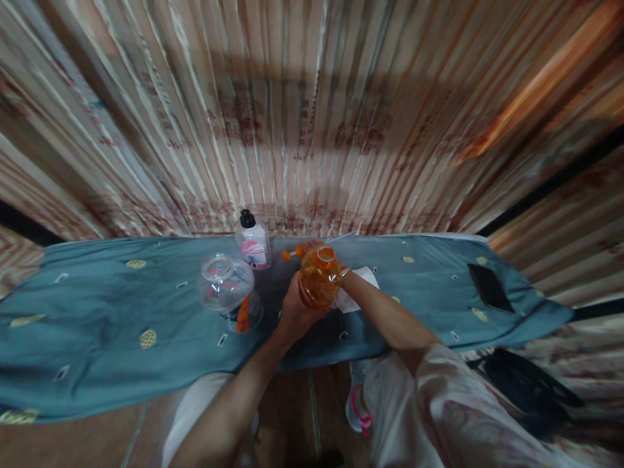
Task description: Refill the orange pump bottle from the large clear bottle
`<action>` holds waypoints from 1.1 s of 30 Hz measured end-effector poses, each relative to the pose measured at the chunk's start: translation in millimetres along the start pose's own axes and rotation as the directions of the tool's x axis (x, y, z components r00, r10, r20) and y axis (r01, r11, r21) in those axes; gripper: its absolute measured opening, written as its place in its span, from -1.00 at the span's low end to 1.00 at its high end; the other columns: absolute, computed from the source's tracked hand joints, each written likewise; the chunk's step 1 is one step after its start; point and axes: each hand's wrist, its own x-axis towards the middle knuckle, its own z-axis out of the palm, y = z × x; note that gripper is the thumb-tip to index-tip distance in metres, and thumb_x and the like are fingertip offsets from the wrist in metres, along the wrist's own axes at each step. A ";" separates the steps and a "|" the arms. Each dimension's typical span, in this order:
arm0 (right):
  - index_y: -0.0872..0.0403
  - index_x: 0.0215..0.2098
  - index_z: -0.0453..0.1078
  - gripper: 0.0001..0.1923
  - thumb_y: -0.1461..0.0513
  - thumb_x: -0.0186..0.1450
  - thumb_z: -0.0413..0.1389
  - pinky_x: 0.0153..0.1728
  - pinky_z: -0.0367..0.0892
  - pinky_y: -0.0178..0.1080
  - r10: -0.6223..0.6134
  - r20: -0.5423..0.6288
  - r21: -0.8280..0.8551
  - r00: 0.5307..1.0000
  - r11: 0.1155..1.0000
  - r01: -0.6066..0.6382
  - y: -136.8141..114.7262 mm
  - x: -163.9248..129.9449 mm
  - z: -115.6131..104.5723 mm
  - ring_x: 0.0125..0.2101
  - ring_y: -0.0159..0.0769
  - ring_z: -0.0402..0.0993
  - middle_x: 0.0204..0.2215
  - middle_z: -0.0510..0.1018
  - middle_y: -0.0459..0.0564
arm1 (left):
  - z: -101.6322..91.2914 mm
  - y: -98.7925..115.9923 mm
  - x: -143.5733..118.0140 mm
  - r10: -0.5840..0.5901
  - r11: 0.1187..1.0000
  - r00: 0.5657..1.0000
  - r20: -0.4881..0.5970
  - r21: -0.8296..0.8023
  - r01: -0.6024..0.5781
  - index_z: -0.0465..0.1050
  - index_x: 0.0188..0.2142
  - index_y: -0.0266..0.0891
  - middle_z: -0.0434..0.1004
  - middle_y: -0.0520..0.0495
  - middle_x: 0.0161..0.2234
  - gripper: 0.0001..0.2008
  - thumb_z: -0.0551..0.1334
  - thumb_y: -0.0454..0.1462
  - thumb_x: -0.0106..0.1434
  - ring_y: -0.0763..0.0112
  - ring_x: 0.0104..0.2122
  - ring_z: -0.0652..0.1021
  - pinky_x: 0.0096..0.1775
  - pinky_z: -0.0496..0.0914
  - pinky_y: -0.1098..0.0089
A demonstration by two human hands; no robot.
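My left hand [295, 304] is wrapped round the lower left side of a see-through orange bottle [319, 286], rounded and uncapped, whose open mouth faces up. Behind the bottle is my right hand [312, 246], partly hidden by it. Its curled fingers hold an orange pump head [292, 253] that sticks out to the left, while a thin clear tube [342, 236] points out to the right. A white paper-like sheet [358, 291] lies under my right forearm, beside the bottle.
To the left stand a clear, wide-mouthed plastic jar [227, 286] and a clear bottle with a black cap and pink label [254, 247]. A dark phone [490, 286] lies at the right. A blue-green cloth [107, 292] covers the table; a curtain [292, 130] hangs behind.
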 end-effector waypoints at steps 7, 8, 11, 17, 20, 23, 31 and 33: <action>0.11 0.33 0.66 -0.66 0.30 0.65 0.22 0.28 0.71 0.03 0.243 -0.105 0.054 0.964 0.970 -0.238 35.8 -5.5 -67.3 0.16 0.14 0.86 0.14 0.92 0.31 | 2.2 2.0 2.9 -0.022 1.000 0.999 -0.024 0.007 0.023 0.59 0.23 -0.10 0.93 -0.20 0.16 -0.05 0.81 -0.39 -0.16 -0.18 0.23 0.88 0.34 0.75 -0.09; 0.08 0.33 0.66 -0.66 0.24 0.64 0.27 0.25 0.73 0.03 0.293 -0.206 0.177 0.934 0.950 -0.259 42.5 -9.5 -79.4 0.10 0.11 0.87 0.11 0.93 0.25 | 2.4 0.9 3.6 -0.024 1.000 0.999 -0.029 0.016 0.025 0.59 0.22 -0.10 0.93 -0.21 0.16 -0.05 0.81 -0.40 -0.16 -0.18 0.22 0.89 0.34 0.76 -0.10; -0.05 0.21 0.68 -0.64 -0.01 0.56 0.46 0.12 0.77 -0.04 0.363 -0.491 0.543 0.792 0.838 -0.048 58.8 -24.4 -120.4 -0.01 -0.03 0.87 -0.01 0.92 0.04 | 3.0 -4.2 5.5 -0.007 1.000 0.999 -0.048 0.028 0.008 0.59 0.24 -0.10 0.93 -0.20 0.14 -0.04 0.81 -0.41 -0.16 -0.19 0.20 0.90 0.32 0.77 -0.12; -0.13 0.07 0.65 -0.51 -0.15 0.40 0.64 0.00 0.85 -0.11 0.446 -0.682 0.705 0.580 0.613 0.357 47.7 -61.7 -209.0 0.02 -0.11 0.93 -0.06 0.89 -0.07 | 2.1 -17.9 9.8 0.064 0.997 0.997 -0.048 0.035 -0.062 0.60 0.21 -0.02 0.94 -0.12 0.11 -0.06 0.81 -0.36 -0.17 -0.18 0.18 0.90 0.34 0.75 -0.14; -0.15 0.07 0.68 -0.52 -0.14 0.39 0.67 0.08 0.91 -0.01 0.474 -0.682 0.717 0.557 0.584 0.380 32.6 -83.2 -238.4 0.15 -0.01 0.95 0.00 0.90 -0.02 | 1.9 -21.6 11.5 0.077 0.996 0.996 -0.048 0.039 -0.075 0.58 0.22 -0.03 0.93 -0.15 0.12 -0.05 0.82 -0.31 -0.17 -0.20 0.19 0.89 0.34 0.75 -0.15; -0.20 0.05 0.71 -0.55 -0.10 0.36 0.68 0.08 0.94 0.03 0.492 -0.690 0.714 0.531 0.583 0.388 24.3 -103.3 -253.4 0.27 0.13 0.94 0.03 0.92 0.01 | 2.5 -20.9 12.1 0.060 0.998 0.997 -0.047 0.027 -0.058 0.57 0.24 -0.03 0.92 -0.16 0.12 -0.03 0.81 -0.32 -0.17 -0.22 0.19 0.89 0.34 0.74 -0.17; -0.18 0.05 0.74 -0.59 -0.11 0.42 0.67 0.04 0.97 0.01 0.444 -0.659 0.723 0.607 0.595 0.351 8.9 -120.3 -248.0 0.23 0.10 0.96 -0.01 0.93 0.02 | 3.7 -13.9 11.5 0.033 0.999 0.999 -0.039 0.018 -0.032 0.59 0.11 0.00 0.94 -0.10 0.04 -0.14 0.80 -0.36 -0.18 -0.22 0.14 0.90 0.29 0.78 -0.20; -0.17 0.10 0.72 -0.56 -0.11 0.44 0.67 0.10 0.96 0.03 0.419 -0.644 0.727 0.640 0.596 0.341 2.1 -116.9 -243.6 0.28 0.09 0.95 0.05 0.92 0.02 | 3.6 -13.8 11.6 0.030 1.000 0.999 -0.035 0.010 -0.030 0.58 0.13 0.00 0.94 -0.12 0.06 -0.13 0.79 -0.37 -0.17 -0.21 0.14 0.90 0.29 0.78 -0.18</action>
